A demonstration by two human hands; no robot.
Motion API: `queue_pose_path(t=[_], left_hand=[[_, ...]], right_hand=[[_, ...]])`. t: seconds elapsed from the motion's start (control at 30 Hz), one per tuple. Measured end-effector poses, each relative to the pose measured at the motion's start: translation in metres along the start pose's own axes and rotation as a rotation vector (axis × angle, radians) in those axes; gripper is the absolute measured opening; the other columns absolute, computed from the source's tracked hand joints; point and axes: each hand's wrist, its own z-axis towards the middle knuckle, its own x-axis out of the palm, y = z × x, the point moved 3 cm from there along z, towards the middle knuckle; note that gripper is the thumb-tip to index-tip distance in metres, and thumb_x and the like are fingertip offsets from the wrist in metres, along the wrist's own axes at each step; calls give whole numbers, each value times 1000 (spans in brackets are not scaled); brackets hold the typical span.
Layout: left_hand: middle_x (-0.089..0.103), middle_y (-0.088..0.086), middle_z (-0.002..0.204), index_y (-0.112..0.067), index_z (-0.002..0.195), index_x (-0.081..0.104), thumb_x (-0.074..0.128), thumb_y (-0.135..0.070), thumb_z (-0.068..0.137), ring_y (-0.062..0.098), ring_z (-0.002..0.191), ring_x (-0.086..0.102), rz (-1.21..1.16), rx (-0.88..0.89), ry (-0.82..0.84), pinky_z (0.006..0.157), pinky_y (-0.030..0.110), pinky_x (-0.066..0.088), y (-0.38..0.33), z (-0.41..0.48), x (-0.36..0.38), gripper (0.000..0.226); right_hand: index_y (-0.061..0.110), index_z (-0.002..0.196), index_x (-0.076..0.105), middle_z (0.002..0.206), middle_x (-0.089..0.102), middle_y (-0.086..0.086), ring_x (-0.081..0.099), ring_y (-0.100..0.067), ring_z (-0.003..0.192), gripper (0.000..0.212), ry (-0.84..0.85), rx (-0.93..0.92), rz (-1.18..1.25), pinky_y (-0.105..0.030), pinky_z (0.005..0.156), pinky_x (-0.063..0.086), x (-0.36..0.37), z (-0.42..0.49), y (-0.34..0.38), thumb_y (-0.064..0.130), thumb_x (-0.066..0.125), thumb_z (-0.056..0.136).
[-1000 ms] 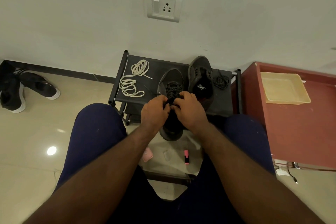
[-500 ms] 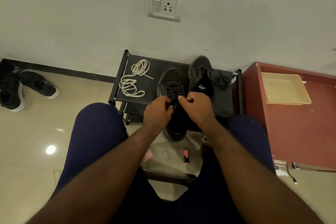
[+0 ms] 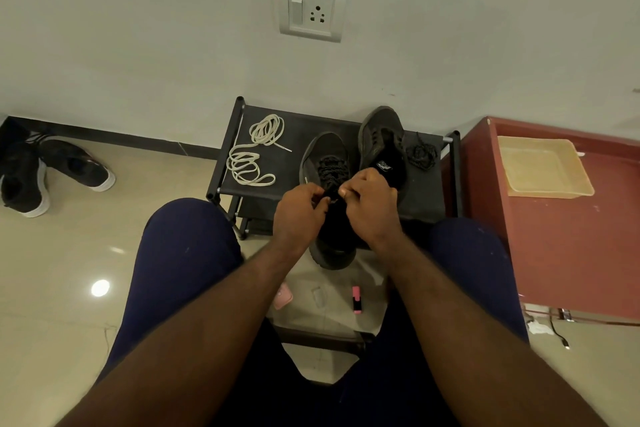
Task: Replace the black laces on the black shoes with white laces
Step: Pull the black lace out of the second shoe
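- Head view: both hands meet over the near black mesh shoe (image 3: 323, 154). It lies lengthwise on the black fabric-topped metal rack (image 3: 298, 130), with its heel hanging off the near edge.
- Left hand (image 3: 299, 210): fingers curled, thumb and fingertips pinching the woven black lace (image 3: 329, 168) at the shoe's upper eyelets.
- Right hand (image 3: 372, 204): just beside the left, curled too, nipping the same lace from the right.
- Beyond the knuckles, that lace runs criss-cross over the tongue.
- The second black shoe (image 3: 381, 135) sits just right of the first and farther back, close to the wall.
- A loose bunched black lace (image 3: 420, 152) lies on the rack, just right of that shoe.
- Two coiled cream-white laces (image 3: 254, 152) lie on the rack's left side, well apart from the hands.
- On the right, a red cabinet (image 3: 571, 246) carries a yellow plastic tray (image 3: 543, 166).
- Far left on the floor lies a pair of black sneakers with white soles (image 3: 52, 173).
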Motion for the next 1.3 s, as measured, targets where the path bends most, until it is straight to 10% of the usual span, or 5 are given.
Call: queue_pose_path(t=[0.27, 0.5, 0.97, 1.17, 1.3], left_hand=[[71, -1, 101, -15, 113, 66, 66, -25, 91, 7, 79, 56, -46, -50, 1, 73, 23, 43, 1, 4, -1, 24], [70, -2, 96, -15, 118, 63, 70, -27, 88, 11, 81, 62, -79, -84, 23, 75, 25, 47, 4, 2, 0, 34], [62, -6, 74, -10, 120, 59, 79, -29, 79, 14, 77, 63, -145, -152, -21, 75, 31, 52, 6, 4, 0, 49], [70, 2, 94, -12, 121, 64, 75, -28, 83, 18, 91, 66, -85, -103, 19, 75, 22, 44, 2, 1, 0, 43], [73, 4, 102, -14, 114, 70, 71, -25, 87, 17, 93, 67, -84, -68, 9, 76, 21, 46, 4, 2, 0, 29]], right_hand=[[10, 66, 46, 67, 64, -8, 64, -21, 69, 28, 15, 540, 1450, -30, 63, 46, -21, -3, -1, 7, 38, 93], [18, 87, 54, 78, 62, 0, 58, -15, 71, 11, 208, 96, 61, -31, 65, 51, 0, 2, -3, 25, 62, 91], [20, 92, 51, 99, 63, -2, 57, -25, 98, 10, 234, 21, -372, -42, 87, 39, -1, -5, 9, 30, 51, 96], [15, 61, 46, 66, 55, -2, 49, -18, 66, 29, 107, 237, 249, -41, 70, 43, -11, -3, -1, 24, 60, 85], [3, 72, 53, 87, 74, -14, 63, -18, 74, 21, 81, 389, 784, -27, 61, 49, -13, -5, 2, 9, 56, 92]])
